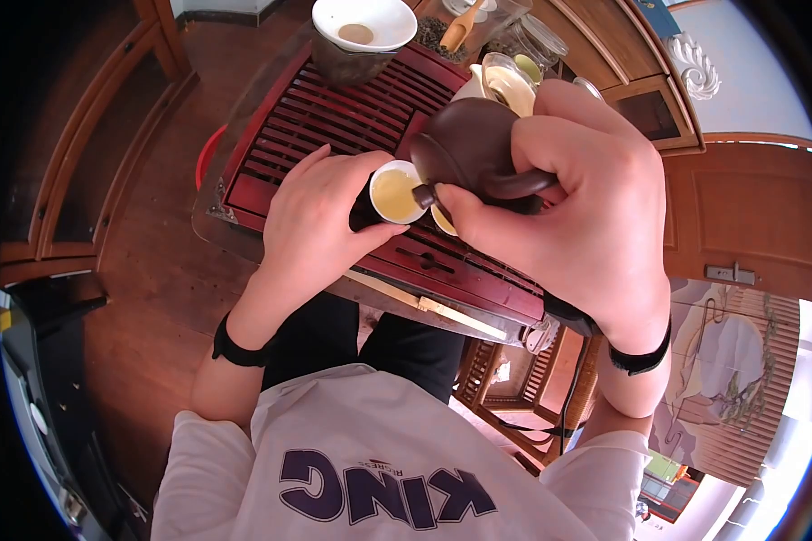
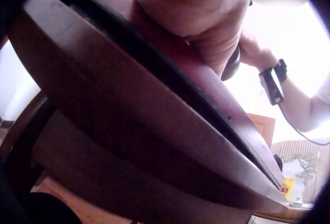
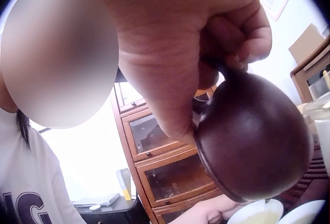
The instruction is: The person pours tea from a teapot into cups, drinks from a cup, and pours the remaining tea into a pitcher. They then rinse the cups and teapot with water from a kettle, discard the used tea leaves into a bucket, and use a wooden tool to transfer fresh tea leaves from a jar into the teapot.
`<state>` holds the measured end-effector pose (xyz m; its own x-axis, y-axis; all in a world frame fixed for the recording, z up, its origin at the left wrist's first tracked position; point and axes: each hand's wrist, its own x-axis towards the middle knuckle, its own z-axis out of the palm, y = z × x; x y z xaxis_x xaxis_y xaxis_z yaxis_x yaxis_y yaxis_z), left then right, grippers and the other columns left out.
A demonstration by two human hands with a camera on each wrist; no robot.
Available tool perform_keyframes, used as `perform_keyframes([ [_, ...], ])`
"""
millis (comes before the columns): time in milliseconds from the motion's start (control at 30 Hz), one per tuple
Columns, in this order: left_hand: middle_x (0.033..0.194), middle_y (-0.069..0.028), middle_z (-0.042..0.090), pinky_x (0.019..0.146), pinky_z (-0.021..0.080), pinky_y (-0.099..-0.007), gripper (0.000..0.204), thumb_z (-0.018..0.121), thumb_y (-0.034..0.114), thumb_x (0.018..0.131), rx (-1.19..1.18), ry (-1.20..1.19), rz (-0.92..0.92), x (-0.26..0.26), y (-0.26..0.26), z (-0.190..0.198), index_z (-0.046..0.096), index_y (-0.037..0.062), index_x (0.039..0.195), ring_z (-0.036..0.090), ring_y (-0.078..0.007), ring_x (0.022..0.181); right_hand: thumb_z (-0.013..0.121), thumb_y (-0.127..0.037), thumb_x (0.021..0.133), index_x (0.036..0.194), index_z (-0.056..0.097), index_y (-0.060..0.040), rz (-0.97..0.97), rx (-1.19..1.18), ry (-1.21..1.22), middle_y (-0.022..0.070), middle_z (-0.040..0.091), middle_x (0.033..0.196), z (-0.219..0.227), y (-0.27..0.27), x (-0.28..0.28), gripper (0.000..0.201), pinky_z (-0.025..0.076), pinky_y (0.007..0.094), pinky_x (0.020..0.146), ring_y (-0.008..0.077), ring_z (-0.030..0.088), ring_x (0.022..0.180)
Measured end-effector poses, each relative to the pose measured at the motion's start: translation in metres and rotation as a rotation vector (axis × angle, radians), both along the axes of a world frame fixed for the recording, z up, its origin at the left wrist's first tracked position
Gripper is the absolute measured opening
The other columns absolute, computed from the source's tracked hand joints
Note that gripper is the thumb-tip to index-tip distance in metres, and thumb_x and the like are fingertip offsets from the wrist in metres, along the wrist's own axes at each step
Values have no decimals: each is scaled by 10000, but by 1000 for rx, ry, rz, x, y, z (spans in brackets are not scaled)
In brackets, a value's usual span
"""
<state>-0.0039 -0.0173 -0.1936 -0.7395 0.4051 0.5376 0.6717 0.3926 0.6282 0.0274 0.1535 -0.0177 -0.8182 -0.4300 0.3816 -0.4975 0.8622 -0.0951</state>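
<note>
In the head view the right hand (image 1: 595,198) grips the handle of a dark brown teapot (image 1: 465,135), its thumb on the lid knob. The teapot is tilted, its lid side facing the person. Beside it the left hand (image 1: 320,212) holds a small white cup (image 1: 397,192) of pale yellow liquid between thumb and fingers. A second cup (image 1: 444,221) shows partly under the right thumb. From the right wrist view, the teapot (image 3: 255,136) hangs from the right hand (image 3: 175,44) above two cups. The left wrist view shows the left hand (image 2: 206,18) over the tray's edge, its fingers hidden.
The red slatted tea tray (image 1: 311,113) lies under both hands. A white strainer (image 1: 363,22) rests on a dark vessel at its far left. Behind the teapot are a glass pitcher (image 1: 505,83) and a wooden scoop (image 1: 460,29) over loose tea leaves. A light strip (image 1: 433,307) lies along the near edge.
</note>
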Motion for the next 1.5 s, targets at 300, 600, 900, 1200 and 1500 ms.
perform_keyframes([
  [300, 1056, -76, 716, 1039, 476, -490, 589, 885, 206, 675, -9, 3, -3, 1, -1, 1, 620, 97, 1190, 684, -282, 993, 878, -106, 583, 597, 478, -27, -84, 102, -57, 63, 426, 635, 5, 17, 23, 407, 332, 329, 463, 212, 430, 523],
  [600, 1088, -84, 717, 1096, 443, -518, 570, 885, 200, 686, 2, -74, -13, 2, -1, 2, 647, 97, 1193, 666, -320, 1050, 859, -60, 580, 599, 451, -22, -204, 217, -89, 66, 399, 678, 26, 40, 55, 410, 328, 326, 475, 212, 414, 546],
  [900, 1044, -72, 719, 1052, 472, -491, 558, 874, 229, 703, -28, -28, 15, 3, 1, 3, 637, 96, 1191, 677, -298, 993, 876, -65, 604, 611, 371, -33, -276, 231, -36, 53, 354, 727, 64, 52, 84, 506, 237, 308, 509, 169, 342, 606],
  [1200, 1039, -78, 720, 1056, 469, -497, 550, 875, 234, 702, -40, -22, 27, 3, 1, 4, 640, 98, 1181, 670, -319, 1001, 908, -130, 575, 605, 323, -73, -269, 204, 67, 42, 359, 712, 76, 46, 98, 589, 221, 287, 539, 163, 339, 611],
  [1500, 1051, -83, 717, 1054, 469, -496, 559, 875, 229, 701, -42, -28, 21, 2, 1, 4, 639, 93, 1188, 666, -326, 1004, 915, -142, 560, 585, 373, -87, -128, 219, 53, 30, 366, 688, 65, 39, 88, 545, 216, 284, 489, 156, 331, 561],
])
